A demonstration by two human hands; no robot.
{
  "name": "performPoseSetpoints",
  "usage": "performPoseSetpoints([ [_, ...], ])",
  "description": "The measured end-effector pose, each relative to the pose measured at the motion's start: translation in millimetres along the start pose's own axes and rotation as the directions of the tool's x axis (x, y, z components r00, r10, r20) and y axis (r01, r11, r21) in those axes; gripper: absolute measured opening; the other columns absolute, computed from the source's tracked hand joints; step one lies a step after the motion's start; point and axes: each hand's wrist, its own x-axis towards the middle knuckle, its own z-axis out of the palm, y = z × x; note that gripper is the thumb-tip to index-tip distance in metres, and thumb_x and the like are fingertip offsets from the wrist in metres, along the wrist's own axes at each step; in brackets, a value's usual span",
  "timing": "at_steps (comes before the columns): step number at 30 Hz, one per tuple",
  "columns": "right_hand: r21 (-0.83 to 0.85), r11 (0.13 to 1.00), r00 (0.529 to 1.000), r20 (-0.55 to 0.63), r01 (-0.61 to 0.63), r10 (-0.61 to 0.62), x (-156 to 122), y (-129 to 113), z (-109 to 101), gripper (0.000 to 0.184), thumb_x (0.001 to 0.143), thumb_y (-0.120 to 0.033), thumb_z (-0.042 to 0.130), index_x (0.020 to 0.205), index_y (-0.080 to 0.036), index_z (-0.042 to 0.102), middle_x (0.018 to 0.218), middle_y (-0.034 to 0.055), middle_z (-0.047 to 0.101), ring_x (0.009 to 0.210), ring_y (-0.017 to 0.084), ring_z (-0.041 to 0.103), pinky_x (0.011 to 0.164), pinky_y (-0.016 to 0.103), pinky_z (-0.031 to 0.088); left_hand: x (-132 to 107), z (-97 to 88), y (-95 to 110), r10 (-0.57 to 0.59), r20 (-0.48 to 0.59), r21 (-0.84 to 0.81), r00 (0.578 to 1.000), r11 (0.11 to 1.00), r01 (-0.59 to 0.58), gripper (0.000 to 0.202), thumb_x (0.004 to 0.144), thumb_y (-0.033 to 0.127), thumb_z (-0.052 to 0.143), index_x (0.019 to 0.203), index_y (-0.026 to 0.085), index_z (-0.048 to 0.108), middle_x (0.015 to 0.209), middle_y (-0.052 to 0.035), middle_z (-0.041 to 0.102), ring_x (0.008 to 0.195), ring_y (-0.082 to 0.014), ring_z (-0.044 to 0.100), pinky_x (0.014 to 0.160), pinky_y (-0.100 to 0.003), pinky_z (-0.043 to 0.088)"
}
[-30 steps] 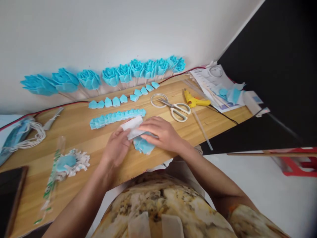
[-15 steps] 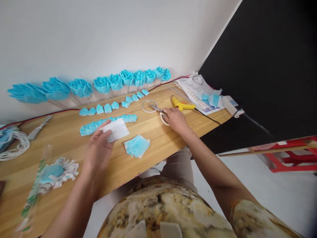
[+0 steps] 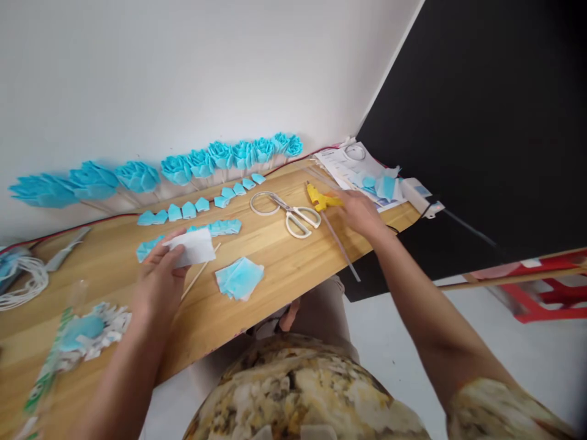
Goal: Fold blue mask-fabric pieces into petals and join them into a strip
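My left hand (image 3: 158, 281) is closed on a white rectangular piece of fabric (image 3: 192, 247), held just above the wooden table (image 3: 284, 263). A thin wooden stick (image 3: 199, 275) pokes out from under that hand. My right hand (image 3: 360, 211) is stretched to the far right, its fingers curled on the rear of a yellow glue gun (image 3: 321, 197). A small stack of blue fabric squares (image 3: 239, 278) lies between my arms near the table's front edge.
White-handled scissors (image 3: 298, 217) and a tape ring (image 3: 261, 203) lie left of the glue gun, and a clear glue stick (image 3: 342, 247) runs toward the edge. Two rows of folded blue pieces (image 3: 215, 227) and blue fabric flowers (image 3: 220, 156) line the wall. Papers (image 3: 353, 165) sit far right, scraps (image 3: 92, 330) left.
My right hand left the blue stack, passed the scissors and reached the glue gun. My left hand lifted the white piece away to the left.
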Motion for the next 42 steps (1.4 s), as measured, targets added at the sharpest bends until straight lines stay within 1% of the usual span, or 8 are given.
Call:
performPoseSetpoints([
  [10, 0.366, 0.912, 0.982, -0.036, 0.183, -0.183, 15, 56, 27, 0.042, 0.093, -0.021, 0.053, 0.134, -0.014, 0.061, 0.132, 0.0178, 0.066, 0.124, 0.03, 0.061, 0.108, 0.048, 0.045, 53, 117.4, -10, -0.141, 0.263, 0.135, 0.955, 0.985, 0.108, 0.016, 0.072, 0.014, 0.063, 0.087, 0.015, 0.069, 0.089, -0.0082, 0.072, 0.084, -0.0208, 0.069, 0.065, -0.027, 0.056],
  [13, 0.775, 0.626, 0.989, -0.141, 0.087, 0.037, 0, 74, 15, 0.037, 0.092, -0.035, 0.058, 0.127, -0.021, 0.062, 0.121, 0.0099, 0.069, 0.11, 0.023, 0.067, 0.099, 0.044, 0.055, 71, 136.6, -30, -0.194, 0.151, 0.109, 0.969, 0.978, 0.179, 0.012, 0.07, 0.009, 0.059, 0.08, 0.015, 0.063, 0.086, -0.0082, 0.071, 0.09, -0.0234, 0.071, 0.076, -0.035, 0.061],
  [17, 0.997, 0.005, 0.978, 0.077, -0.08, 0.195, -23, 83, -6, 0.036, 0.081, -0.053, 0.071, 0.103, -0.026, 0.064, 0.097, 0.003, 0.069, 0.087, 0.018, 0.068, 0.067, 0.031, 0.063, 86, 146.9, -44, -0.201, 0.073, 0.086, 0.977, 0.977, 0.195, 0.016, 0.071, 0.004, 0.054, 0.08, 0.016, 0.06, 0.082, -0.0064, 0.069, 0.093, -0.0243, 0.071, 0.08, -0.039, 0.063],
  [20, 0.979, -0.143, 0.966, 0.173, -0.147, 0.191, -32, 81, -10, 0.036, 0.075, -0.052, 0.077, 0.096, -0.025, 0.063, 0.096, 0.0023, 0.068, 0.086, 0.017, 0.067, 0.061, 0.027, 0.062, 94, 159.3, -46, -0.207, 0.08, 0.094, 0.975, 0.975, 0.199, 0.018, 0.071, 0.001, 0.052, 0.078, 0.017, 0.057, 0.083, -0.0062, 0.069, 0.095, -0.0245, 0.071, 0.082, -0.04, 0.063],
  [24, 0.994, -0.015, 0.974, 0.113, -0.112, 0.195, -28, 79, -2, 0.034, 0.08, -0.052, 0.071, 0.102, -0.027, 0.065, 0.1, 0.0034, 0.07, 0.086, 0.018, 0.068, 0.063, 0.03, 0.062, 103, 183.8, -47, -0.213, 0.095, 0.213, 0.972, 0.959, 0.189, 0.019, 0.072, 0.0, 0.05, 0.077, 0.018, 0.053, 0.083, -0.0055, 0.067, 0.096, -0.0246, 0.071, 0.084, -0.043, 0.062],
  [31, 0.407, 0.891, 0.98, -0.111, 0.198, -0.167, 9, 81, 17, 0.044, 0.095, -0.026, 0.047, 0.136, -0.018, 0.06, 0.123, 0.0152, 0.068, 0.114, 0.03, 0.063, 0.103, 0.048, 0.048, 111, 192.8, -33, -0.138, 0.209, 0.262, 0.968, 0.962, 0.08, 0.019, 0.067, 0.001, 0.055, 0.078, 0.015, 0.061, 0.088, -0.009, 0.072, 0.1, -0.0264, 0.072, 0.092, -0.042, 0.058],
  [37, -0.02, 0.95, 0.947, 0.085, 0.312, -0.309, 33, 65, 7, 0.039, 0.091, -0.017, 0.052, 0.127, -0.019, 0.069, 0.114, 0.0181, 0.072, 0.11, 0.036, 0.065, 0.093, 0.049, 0.049, 106, 157.2, -12, -0.119, 0.226, 0.006, 0.967, 0.993, 0.12, 0.027, 0.075, 0.004, 0.049, 0.093, 0.016, 0.064, 0.102, -0.0093, 0.073, 0.108, -0.024, 0.069, 0.093, -0.042, 0.059],
  [42, 0.299, 0.887, 0.934, -0.042, 0.351, -0.355, 46, -22, -8, 0.042, 0.094, -0.026, 0.055, 0.135, -0.022, 0.063, 0.121, 0.0096, 0.073, 0.109, 0.027, 0.068, 0.093, 0.038, 0.051, 97, 140.8, -11, -0.238, 0.165, -0.169, 0.957, 0.949, 0.265, 0.029, 0.08, 0.003, 0.047, 0.099, 0.018, 0.063, 0.105, -0.0084, 0.072, 0.103, -0.0206, 0.069, 0.089, -0.035, 0.061],
])
